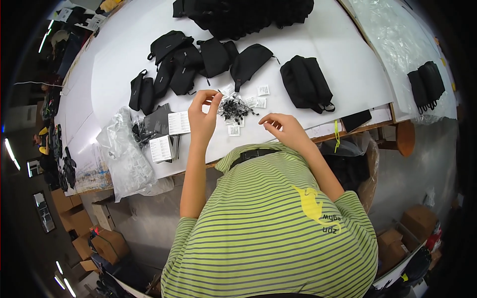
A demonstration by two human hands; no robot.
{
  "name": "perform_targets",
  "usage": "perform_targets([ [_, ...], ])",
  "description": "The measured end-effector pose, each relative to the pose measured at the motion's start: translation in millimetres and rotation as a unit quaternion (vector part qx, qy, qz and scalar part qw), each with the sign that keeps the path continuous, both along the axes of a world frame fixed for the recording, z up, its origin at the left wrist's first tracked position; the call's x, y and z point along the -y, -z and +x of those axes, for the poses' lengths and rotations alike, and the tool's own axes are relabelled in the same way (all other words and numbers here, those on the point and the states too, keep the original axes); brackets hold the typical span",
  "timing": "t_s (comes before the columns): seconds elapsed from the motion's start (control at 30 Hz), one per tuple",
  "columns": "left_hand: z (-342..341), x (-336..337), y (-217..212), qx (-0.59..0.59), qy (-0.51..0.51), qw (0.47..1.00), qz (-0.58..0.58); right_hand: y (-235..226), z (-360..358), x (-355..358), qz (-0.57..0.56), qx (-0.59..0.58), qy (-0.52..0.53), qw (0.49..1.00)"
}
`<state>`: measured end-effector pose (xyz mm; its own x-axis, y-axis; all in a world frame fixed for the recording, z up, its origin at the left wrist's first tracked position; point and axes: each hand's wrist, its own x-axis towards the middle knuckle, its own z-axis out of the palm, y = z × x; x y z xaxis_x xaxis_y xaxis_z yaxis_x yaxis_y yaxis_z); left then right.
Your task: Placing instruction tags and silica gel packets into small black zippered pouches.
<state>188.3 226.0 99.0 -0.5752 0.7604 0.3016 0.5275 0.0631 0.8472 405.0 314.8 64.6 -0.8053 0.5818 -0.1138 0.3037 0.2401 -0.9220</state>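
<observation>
My left hand (202, 111) is raised over the table, thumb and fingertips pinched together. Whatever they may grip is too small to name. Just right of it lies a tangled heap of small black cord loops (234, 109), with white sachets (263, 90) scattered around and under it. My right hand (284, 128) hovers at the near right of the heap, fingers loosely curled, thumb and forefinger apart with nothing visible between them. Beside my left forearm are stacks of printed white cards (161, 149) and black cards (157, 120). Several black zip pouches (251, 60) lie beyond the heap.
A larger black pouch (305, 83) rests to the right, and a big black pile (248, 17) lies at the far side. A clear plastic bag (126, 156) slumps over the table's near left edge. A round wooden stool (405, 138) stands at the right.
</observation>
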Motion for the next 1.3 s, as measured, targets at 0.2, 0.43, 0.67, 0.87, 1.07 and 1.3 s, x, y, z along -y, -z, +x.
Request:
perform_targets([
  [0.2, 10, 7, 2, 0.288, 0.157, 0.941, -0.090, -16, -11, 8, -0.040, -0.075, 0.042, 0.995],
  [0.43, 33, 14, -9, 0.372, 0.229, 0.892, -0.118, -38, -22, 5, -0.049, -0.066, -0.003, 0.997],
  [0.67, 19, 33, -8, 0.354, 0.247, 0.877, -0.209, -27, -7, -5, -0.044, -0.051, 0.033, 0.997],
  [0.87, 6, 56, -7, 0.291, 0.232, 0.897, -0.236, -9, 18, -14, 0.004, 0.012, 0.054, 0.998],
  [1.07, 40, 46, -28, 0.121, 0.276, 0.912, -0.279, -21, -8, 23, -0.247, -0.118, -0.029, 0.962],
  [1.3, 36, 44, -18, 0.123, 0.226, 0.936, -0.239, -21, -20, 21, -0.291, -0.025, -0.064, 0.954],
])
